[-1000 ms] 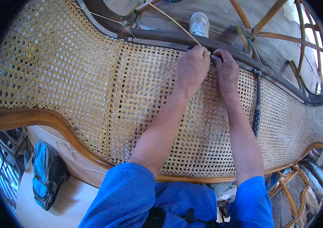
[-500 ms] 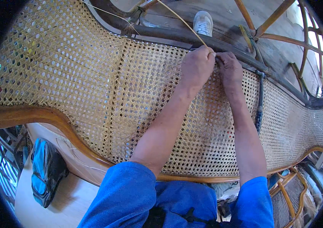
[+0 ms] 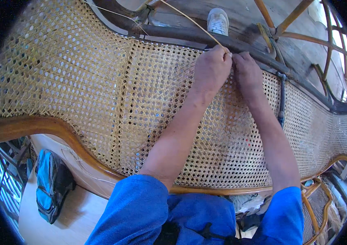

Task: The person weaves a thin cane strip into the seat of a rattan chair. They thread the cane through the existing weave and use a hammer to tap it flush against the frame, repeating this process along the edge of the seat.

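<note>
A woven cane panel (image 3: 161,118) stretches across the view in front of me. At its far edge, beside the dark frame rail (image 3: 173,33), my left hand (image 3: 211,69) is closed on a pale cane strand (image 3: 190,18), which runs up and left out of the picture. Close against it on the right, my right hand (image 3: 248,75) has its fingers curled at the same spot on the edge. Whatever those fingers grip is hidden behind the hand. A dark slim rod (image 3: 282,92) lies across the panel, right of my right wrist.
Curved brown wooden edging (image 3: 65,124) borders the near side. A blue and black backpack (image 3: 49,185) stands low at the left. Beyond the rail are a pale shoe (image 3: 217,22) and bare cane poles (image 3: 294,18). Another wooden frame (image 3: 326,200) sits at lower right.
My right elbow has swung outward to the right and the right hand has turned, its back now more in view. The strand's upper part has shifted left. My left hand stays nearly in place.
</note>
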Tool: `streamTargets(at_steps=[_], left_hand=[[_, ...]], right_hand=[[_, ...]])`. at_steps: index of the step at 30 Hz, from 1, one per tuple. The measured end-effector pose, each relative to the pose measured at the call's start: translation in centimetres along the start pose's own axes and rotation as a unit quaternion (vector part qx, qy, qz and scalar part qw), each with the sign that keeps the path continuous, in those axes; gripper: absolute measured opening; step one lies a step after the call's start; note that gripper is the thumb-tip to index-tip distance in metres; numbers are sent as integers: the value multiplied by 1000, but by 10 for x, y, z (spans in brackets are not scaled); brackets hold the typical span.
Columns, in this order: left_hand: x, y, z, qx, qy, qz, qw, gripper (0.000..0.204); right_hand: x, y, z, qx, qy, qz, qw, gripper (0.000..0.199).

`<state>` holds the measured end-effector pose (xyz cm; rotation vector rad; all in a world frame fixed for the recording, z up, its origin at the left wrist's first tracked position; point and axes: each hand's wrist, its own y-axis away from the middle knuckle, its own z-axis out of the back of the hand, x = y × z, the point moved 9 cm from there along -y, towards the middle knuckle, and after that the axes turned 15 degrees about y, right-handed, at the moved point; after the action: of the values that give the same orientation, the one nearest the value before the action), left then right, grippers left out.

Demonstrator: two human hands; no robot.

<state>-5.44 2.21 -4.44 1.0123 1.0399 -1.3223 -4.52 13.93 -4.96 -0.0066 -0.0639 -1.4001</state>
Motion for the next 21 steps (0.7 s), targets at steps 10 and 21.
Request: streamTargets(at_steps=[10,21], left_hand=[[-7,-1,-6,2,-27,15,1000,18],[-3,-2,-3,2,-52,-2,999,21]], right_hand=[[-20,-10,-6,-14,-115,40,992,19],[-135,194,40,105,29,-332,937,43]])
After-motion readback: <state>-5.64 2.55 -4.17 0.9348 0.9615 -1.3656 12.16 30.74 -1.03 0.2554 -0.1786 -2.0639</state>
